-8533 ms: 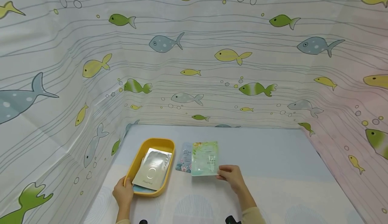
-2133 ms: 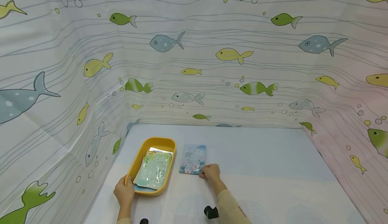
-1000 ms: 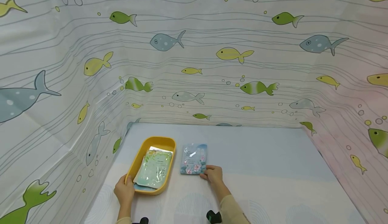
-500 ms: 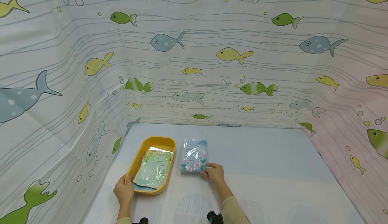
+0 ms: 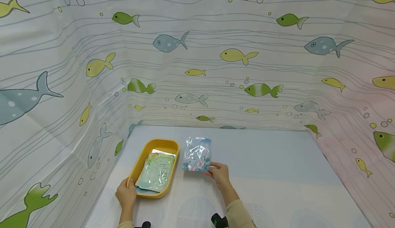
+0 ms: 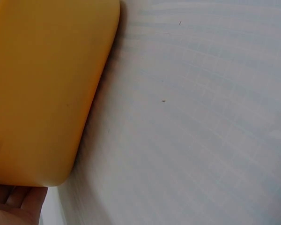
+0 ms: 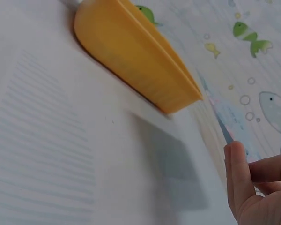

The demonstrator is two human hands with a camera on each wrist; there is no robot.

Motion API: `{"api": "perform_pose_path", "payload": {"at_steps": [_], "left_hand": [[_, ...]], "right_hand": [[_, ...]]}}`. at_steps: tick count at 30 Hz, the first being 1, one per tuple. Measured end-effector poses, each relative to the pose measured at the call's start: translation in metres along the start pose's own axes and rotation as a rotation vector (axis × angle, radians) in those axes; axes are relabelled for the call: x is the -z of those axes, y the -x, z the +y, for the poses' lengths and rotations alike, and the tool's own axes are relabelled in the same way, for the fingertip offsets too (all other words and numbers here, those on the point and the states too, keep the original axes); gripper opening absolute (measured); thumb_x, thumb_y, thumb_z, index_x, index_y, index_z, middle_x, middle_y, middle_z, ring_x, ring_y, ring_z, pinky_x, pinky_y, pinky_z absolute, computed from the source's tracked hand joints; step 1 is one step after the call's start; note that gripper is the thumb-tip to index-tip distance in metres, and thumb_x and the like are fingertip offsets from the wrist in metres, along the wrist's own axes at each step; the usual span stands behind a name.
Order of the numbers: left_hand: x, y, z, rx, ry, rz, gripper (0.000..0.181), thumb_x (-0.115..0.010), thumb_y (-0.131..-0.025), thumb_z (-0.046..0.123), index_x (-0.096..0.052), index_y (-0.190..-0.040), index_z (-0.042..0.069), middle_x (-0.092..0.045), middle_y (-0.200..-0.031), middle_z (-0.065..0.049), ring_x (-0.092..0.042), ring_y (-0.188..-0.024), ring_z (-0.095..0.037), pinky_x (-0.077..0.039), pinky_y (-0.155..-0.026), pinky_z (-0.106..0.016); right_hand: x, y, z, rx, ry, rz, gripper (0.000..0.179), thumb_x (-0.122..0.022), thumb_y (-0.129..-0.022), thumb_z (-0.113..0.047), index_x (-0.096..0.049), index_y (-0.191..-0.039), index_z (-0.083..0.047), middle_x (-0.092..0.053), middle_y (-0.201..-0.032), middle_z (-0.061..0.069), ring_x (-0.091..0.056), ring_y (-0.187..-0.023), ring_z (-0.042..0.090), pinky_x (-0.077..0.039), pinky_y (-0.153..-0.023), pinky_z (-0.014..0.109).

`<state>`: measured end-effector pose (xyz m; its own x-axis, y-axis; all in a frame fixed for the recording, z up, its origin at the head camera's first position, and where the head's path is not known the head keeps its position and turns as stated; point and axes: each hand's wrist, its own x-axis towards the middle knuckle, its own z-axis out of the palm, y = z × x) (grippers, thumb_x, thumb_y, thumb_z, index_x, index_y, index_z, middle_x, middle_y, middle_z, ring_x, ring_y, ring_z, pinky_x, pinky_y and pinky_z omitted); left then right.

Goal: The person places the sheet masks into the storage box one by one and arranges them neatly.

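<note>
My right hand [image 5: 219, 175] pinches the lower right corner of a blue sheet mask packet [image 5: 196, 154] printed with pink flowers. In the right wrist view the packet [image 7: 234, 123] is seen nearly edge-on between thumb and fingers, raised above the table with its shadow below. My left hand [image 5: 126, 193] grips the near left rim of a yellow tray [image 5: 176, 151]; the left wrist view shows the tray's outer wall [image 6: 47, 93] and fingers at its end. Inside the tray a green sheet mask packet [image 5: 158, 171] lies on top of a stack, with a blue packet [image 5: 145, 191] peeking out beneath.
The pale table [image 5: 271, 166] stretches to the right of the packet and tray. A fish-patterned curtain [image 5: 216, 84] rises behind the table and along both sides. Dark wrist camera parts [image 5: 219, 220] show at the bottom edge.
Earlier the right hand held the green packet beside the tray; it now lies inside. Over the last second the blue packet has been lifted off the table. The left hand stays on the rim.
</note>
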<state>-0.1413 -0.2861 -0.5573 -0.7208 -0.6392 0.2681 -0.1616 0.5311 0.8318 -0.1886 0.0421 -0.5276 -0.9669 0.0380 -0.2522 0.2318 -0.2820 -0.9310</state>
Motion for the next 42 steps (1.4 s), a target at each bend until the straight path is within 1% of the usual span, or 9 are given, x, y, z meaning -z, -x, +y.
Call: {"api": "perform_pose_path", "payload": {"at_steps": [7,14,20,29,42], "left_hand": [[0.000,-0.001,-0.001,0.009,-0.008,-0.005,0.025,-0.048,-0.090,-0.004,-0.057,-0.107,-0.020,-0.058,-0.104,-0.039,-0.056,-0.097,-0.054,-0.046,-0.080,-0.060],[-0.001,-0.001,-0.002,-0.007,-0.005,0.007,0.025,-0.048,-0.090,-0.003,-0.057,-0.106,-0.020,-0.059,-0.103,-0.039,-0.056,-0.096,-0.055,-0.045,-0.080,-0.060],[-0.002,-0.001,-0.002,-0.009,-0.007,0.011,0.025,-0.049,-0.090,-0.003,-0.058,-0.105,-0.020,-0.059,-0.102,-0.039,-0.056,-0.096,-0.054,-0.045,-0.080,-0.060],[-0.002,-0.001,-0.003,-0.013,-0.005,0.017,0.024,-0.049,-0.089,-0.004,-0.058,-0.105,-0.020,-0.059,-0.101,-0.039,-0.057,-0.093,-0.054,-0.046,-0.078,-0.060],[-0.001,-0.001,0.000,0.002,-0.006,0.012,0.024,-0.049,-0.090,-0.004,-0.058,-0.105,-0.020,-0.059,-0.102,-0.039,-0.057,-0.095,-0.054,-0.046,-0.079,-0.060]], "right_hand": [[-0.003,0.002,-0.007,-0.005,0.013,-0.003,0.037,-0.050,-0.083,0.015,-0.048,-0.119,0.023,-0.062,-0.092,0.025,-0.068,-0.063,0.016,-0.056,-0.065,0.027],[-0.007,0.006,-0.012,0.018,0.016,-0.005,0.036,-0.051,-0.081,0.015,-0.050,-0.117,0.023,-0.062,-0.088,0.022,-0.067,-0.061,0.013,-0.056,-0.064,0.025],[-0.010,0.009,-0.015,0.024,0.026,-0.016,0.037,-0.051,-0.081,0.015,-0.049,-0.117,0.023,-0.061,-0.089,0.024,-0.066,-0.060,0.012,-0.056,-0.064,0.024],[-0.020,0.010,-0.012,0.003,0.029,-0.048,0.038,-0.052,-0.080,0.015,-0.050,-0.117,0.022,-0.058,-0.085,0.018,-0.066,-0.060,0.013,-0.056,-0.065,0.025],[-0.045,0.009,-0.004,-0.006,0.053,-0.109,0.037,-0.053,-0.079,0.015,-0.052,-0.115,0.021,-0.060,-0.087,0.022,-0.067,-0.060,0.015,-0.056,-0.064,0.026]]}}
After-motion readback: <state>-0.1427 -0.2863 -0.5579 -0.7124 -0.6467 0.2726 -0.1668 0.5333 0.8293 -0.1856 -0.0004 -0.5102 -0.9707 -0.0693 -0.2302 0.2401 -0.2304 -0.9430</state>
